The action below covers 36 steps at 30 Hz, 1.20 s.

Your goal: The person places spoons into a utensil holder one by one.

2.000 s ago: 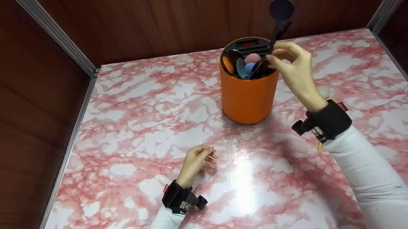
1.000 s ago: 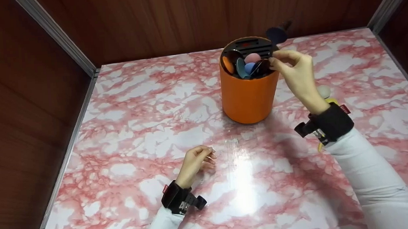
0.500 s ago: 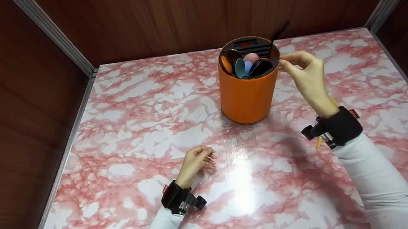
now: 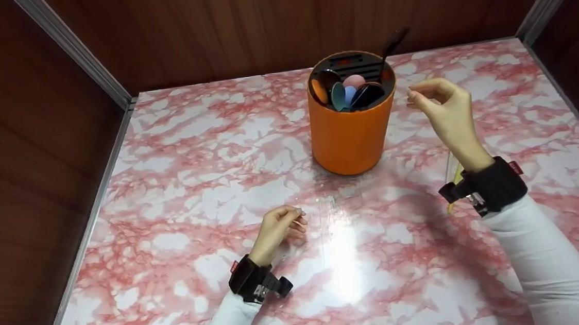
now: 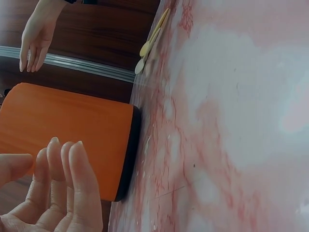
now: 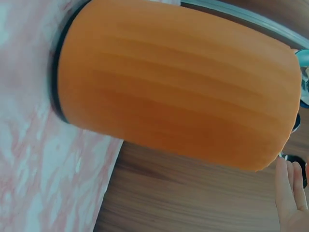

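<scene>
An orange cylindrical utensil holder [image 4: 351, 139] with a black slotted top stands towards the back of the table. Round spoon heads show at its mouth: a teal spoon [image 4: 338, 96], a pink spoon [image 4: 354, 81], an orange spoon [image 4: 319, 92] and a black spoon [image 4: 369, 95]. One long dark utensil [image 4: 394, 41] sticks up at the right rear rim. My right hand [image 4: 448, 108] hovers just right of the rim, fingers bent loosely around nothing. Low in front of the holder, my left hand [image 4: 278, 230] idles over the table with relaxed fingers, holding nothing.
A yellow spoon [image 5: 153, 38] and a cream spoon [image 5: 143, 62] lie on the pink marbled table [image 4: 193, 180], mostly hidden under the right forearm in the head view. Dark wooden panels [image 4: 232, 27] with metal edging wall in the back and sides.
The right hand has lowered a dark blue round-headed spoon into the holder's right side, let go of it and drawn away to the right. The left hand has stayed put.
</scene>
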Available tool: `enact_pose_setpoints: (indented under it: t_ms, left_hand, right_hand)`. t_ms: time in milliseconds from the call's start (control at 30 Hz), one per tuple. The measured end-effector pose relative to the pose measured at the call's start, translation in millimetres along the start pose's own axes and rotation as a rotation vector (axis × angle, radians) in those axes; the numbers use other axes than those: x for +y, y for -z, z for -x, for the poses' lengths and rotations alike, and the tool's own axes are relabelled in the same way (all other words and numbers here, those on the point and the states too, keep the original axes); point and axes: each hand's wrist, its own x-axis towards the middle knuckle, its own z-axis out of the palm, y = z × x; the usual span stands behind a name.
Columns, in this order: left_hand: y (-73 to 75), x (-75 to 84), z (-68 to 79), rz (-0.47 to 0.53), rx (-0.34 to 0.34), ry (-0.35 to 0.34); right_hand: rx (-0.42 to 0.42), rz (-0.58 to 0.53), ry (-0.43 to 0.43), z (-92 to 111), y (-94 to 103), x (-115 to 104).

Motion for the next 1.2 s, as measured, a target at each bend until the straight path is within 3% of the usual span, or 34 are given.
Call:
enact_pose_setpoints:
  t_ms: [167, 367, 500, 633, 767, 967, 1000, 1200]
  left_hand:
    - [0.1, -2.5, -1.9, 0.032, -0.003, 0.008]
    - [-2.8, 3.4, 2.0, -0.024, -0.03, -0.048]
    - [-3.1, 4.0, 2.5, -0.011, -0.024, -0.042]
    - [-1.4, -2.3, -1.3, 0.025, -0.009, -0.01]
    - [-1.1, -3.6, -0.9, 0.046, -0.011, 0.002]
    - [0.5, -4.1, -0.2, 0.05, -0.014, 0.012]
    - [0.6, -3.9, 0.1, 0.051, -0.012, 0.012]
    - [0.0, 0.0, 3.8, 0.02, 0.006, 0.027]
  right_hand:
    - [0.001, -0.028, -0.018, 2, 9.0, 3]
    - [0.011, -0.036, -0.029, 4, 21.4, 7]
    - [0.025, -0.024, -0.043, 8, 30.4, 11]
    - [0.04, 0.002, -0.041, 7, 46.1, 31]
    - [-0.007, -0.039, -0.045, 1, 72.4, 67]
    - [-0.012, 0.113, -0.102, 10, 77.4, 60]
    - [-0.006, 0.169, -0.106, 9, 83.5, 70]
    - [-0.006, 0.246, -0.126, -11, 153.3, 196]
